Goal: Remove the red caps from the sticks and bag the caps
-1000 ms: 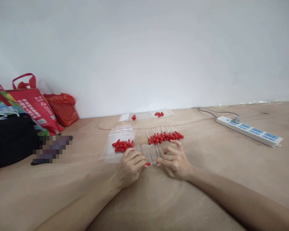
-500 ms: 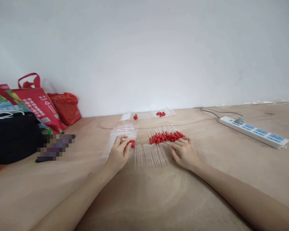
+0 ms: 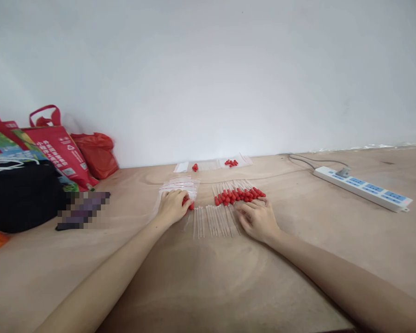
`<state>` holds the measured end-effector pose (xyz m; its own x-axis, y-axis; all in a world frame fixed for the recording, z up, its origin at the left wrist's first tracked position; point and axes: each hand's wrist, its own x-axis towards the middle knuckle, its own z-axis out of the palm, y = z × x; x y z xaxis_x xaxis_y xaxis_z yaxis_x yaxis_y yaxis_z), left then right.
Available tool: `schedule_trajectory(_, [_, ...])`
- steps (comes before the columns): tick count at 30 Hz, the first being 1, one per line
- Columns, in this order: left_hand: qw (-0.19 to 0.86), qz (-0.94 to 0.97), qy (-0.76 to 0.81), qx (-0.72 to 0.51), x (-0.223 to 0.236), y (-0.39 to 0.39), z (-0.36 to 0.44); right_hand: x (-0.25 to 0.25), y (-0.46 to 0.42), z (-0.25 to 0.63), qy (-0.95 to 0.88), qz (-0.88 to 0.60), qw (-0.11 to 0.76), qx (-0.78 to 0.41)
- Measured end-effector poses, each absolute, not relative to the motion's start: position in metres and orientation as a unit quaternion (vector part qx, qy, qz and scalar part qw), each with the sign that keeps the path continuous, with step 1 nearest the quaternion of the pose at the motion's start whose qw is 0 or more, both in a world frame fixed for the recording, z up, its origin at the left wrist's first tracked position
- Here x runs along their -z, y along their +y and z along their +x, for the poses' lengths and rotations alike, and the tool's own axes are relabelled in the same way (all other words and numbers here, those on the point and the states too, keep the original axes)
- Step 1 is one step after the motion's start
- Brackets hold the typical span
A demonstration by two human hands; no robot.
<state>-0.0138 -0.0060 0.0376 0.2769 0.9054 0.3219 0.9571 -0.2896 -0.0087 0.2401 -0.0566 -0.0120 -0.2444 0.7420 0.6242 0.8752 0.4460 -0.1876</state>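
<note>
My left hand (image 3: pixel 174 206) reaches over the pile of red rubber bulbs (image 3: pixel 192 206), which lies on clear zip bags (image 3: pixel 180 183). Its fingers are bent down and closed on a bulb, partly hiding the pile. A row of glass dropper tubes (image 3: pixel 215 222) lies bare on the table between my hands. At the right end of that row, the curled fingers of my right hand (image 3: pixel 260 218) close at the upper end of a tube, with the fingertips partly hidden. Just behind lie finished droppers (image 3: pixel 240 195), red bulbs toward me and glass pointing away.
By the wall lies another clear bag (image 3: pixel 244 159) with red bulbs and thin tubes. A white power strip (image 3: pixel 362 188) with a grey cable is at the right. Red bags (image 3: pixel 95 155), a black bag (image 3: pixel 24 196) and a blurred-out dark object (image 3: pixel 85 210) stand or lie at the left.
A bulb was held against a tube between my hands. Then they parted: the left went to the bulb pile, the right to the finished droppers, then slightly back toward the bare tubes.
</note>
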Motion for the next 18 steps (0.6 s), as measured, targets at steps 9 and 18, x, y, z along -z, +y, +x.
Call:
schedule_trajectory(9, [0.116,-0.802,-0.562,0.167,-0.033,-0.006,0.012,0.006,-0.066,0.238,-0.817,-0.502,0.273,0.075])
schedule_trajectory(18, [0.019,-0.778,-0.621,0.094,-0.027,0.012,0.064,0.004,-0.068,0.239,-0.831,-0.483,0.269,0.064])
